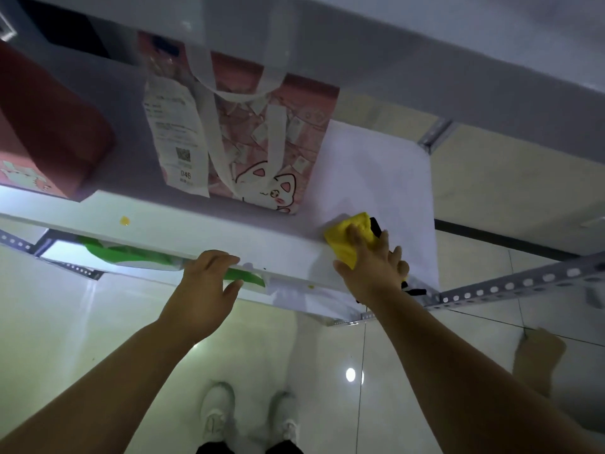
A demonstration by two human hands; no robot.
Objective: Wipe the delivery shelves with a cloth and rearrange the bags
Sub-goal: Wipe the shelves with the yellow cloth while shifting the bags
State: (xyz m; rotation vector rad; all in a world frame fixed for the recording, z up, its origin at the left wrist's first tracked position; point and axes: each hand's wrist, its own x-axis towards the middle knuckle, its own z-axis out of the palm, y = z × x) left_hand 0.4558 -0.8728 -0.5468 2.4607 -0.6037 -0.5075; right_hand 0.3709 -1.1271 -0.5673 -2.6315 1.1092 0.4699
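Head view, and straight to the yellow cloth (347, 237): flat on the white shelf (376, 178), right at its near edge, toward the right end. On top of it, the right hand (373, 267), palm down, fingers straight and slightly spread, pressing the cloth onto the board. Black scraps poking out beside that hand, too unclear to name.

Just left and farther back on the same shelf, the pink cat bag (262, 152), standing, white handles flopped forward, a long printed receipt (176, 132) hanging down its left front. Well left of that, a red bag (49, 126).

Over at the near lip, the left hand (206, 283), fingers curled together on the shelf edge, thumb out beneath. Under that lip, a green-and-white bag (131, 255) on the level below. Off to the right, a perforated metal rail (510, 285). Down below, pale floor tiles (98, 339) and two white shoes (217, 411).
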